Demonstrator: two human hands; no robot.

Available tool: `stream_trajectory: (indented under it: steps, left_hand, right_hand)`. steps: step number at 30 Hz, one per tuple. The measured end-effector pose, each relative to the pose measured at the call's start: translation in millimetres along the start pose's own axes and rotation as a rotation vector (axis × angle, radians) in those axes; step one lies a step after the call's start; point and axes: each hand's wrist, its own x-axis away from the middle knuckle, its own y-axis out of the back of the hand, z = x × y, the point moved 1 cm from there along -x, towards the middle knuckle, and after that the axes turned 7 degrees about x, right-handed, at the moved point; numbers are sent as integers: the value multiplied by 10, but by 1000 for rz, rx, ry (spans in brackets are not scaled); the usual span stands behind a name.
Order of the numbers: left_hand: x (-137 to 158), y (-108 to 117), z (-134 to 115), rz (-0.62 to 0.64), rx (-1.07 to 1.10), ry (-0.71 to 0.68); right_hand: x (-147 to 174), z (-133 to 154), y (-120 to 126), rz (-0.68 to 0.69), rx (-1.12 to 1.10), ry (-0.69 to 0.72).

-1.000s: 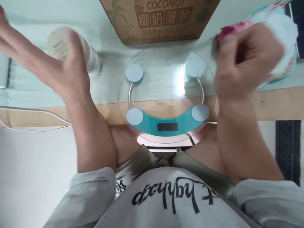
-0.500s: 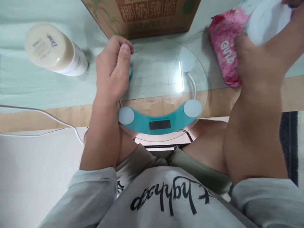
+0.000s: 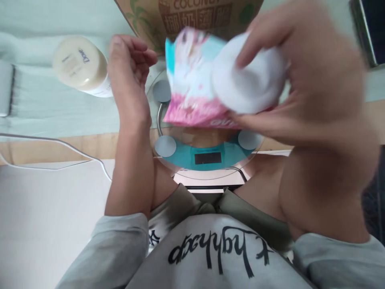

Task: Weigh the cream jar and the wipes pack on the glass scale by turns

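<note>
My right hand (image 3: 309,76), blurred by motion, grips a soft pink-and-blue pack (image 3: 192,86) by a round white lid-like piece (image 3: 249,76) on its near side. Whether that piece is fixed to the pack I cannot tell. The pack hangs above a round glass bathroom scale (image 3: 180,158) and hides much of its top. My left hand (image 3: 130,66) holds nothing, its fingers loosely curled and apart from the thumb. It is over the scale's left edge, beside a cream-coloured Dove bottle (image 3: 80,66) that it partly covers.
A cardboard box (image 3: 144,20) stands behind the scale. A dark-screened device (image 3: 369,32) lies at the far right, and a pale object (image 3: 5,88) at the far left. White cables (image 3: 60,143) run along the wooden edge (image 3: 75,142) at left.
My right hand has carried the pack left from beside the scale to above it. My left hand has turned and its fingers have loosened. The view has shifted slightly.
</note>
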Motion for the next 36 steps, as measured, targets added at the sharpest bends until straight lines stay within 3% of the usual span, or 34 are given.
stream_trajectory:
  steps: [3, 5, 9, 12, 14, 17, 22, 24, 29, 31, 33, 36]
  left_hand:
    - [15, 23, -162, -2, 24, 29]
    - [113, -49, -342, 13, 41, -34]
    - [430, -284, -646, 212, -5, -252]
    - [586, -388, -672, 395, -109, -408]
    - [617, -419, -624, 495, -233, -419]
    - [616, -454, -578, 585, -423, -299]
    - [612, -498, -610, 544, -437, -221]
    - [578, -470, -575, 529, -390, -216]
    - [298, -207, -267, 179, -331, -179]
    - [188, -117, -123, 109, -387, -145]
    - [142, -94, -44, 116, -457, -100]
    - [185, -173, -94, 143, -558, -37]
  right_hand:
    - [-85, 3, -225, 255, 119, 237]
    - [-110, -82, -279, 266, 118, 274]
    - [-130, -196, -265, 228, 39, 229]
    - [-172, -234, -302, 200, 41, 160]
    - [-203, -273, -357, 189, 11, 116]
    - [-228, -325, -421, 195, -76, 65]
    - [-211, -314, -455, 137, -102, 77]
    - [-208, -353, -489, 32, -162, 48]
    - [-280, -682, -661, -317, -266, -135]
    - [-324, -784, -729, -342, -267, -214]
    - [-357, -807, -767, -341, -270, -277]
    - [-369, -734, -766, -351, -271, -342]
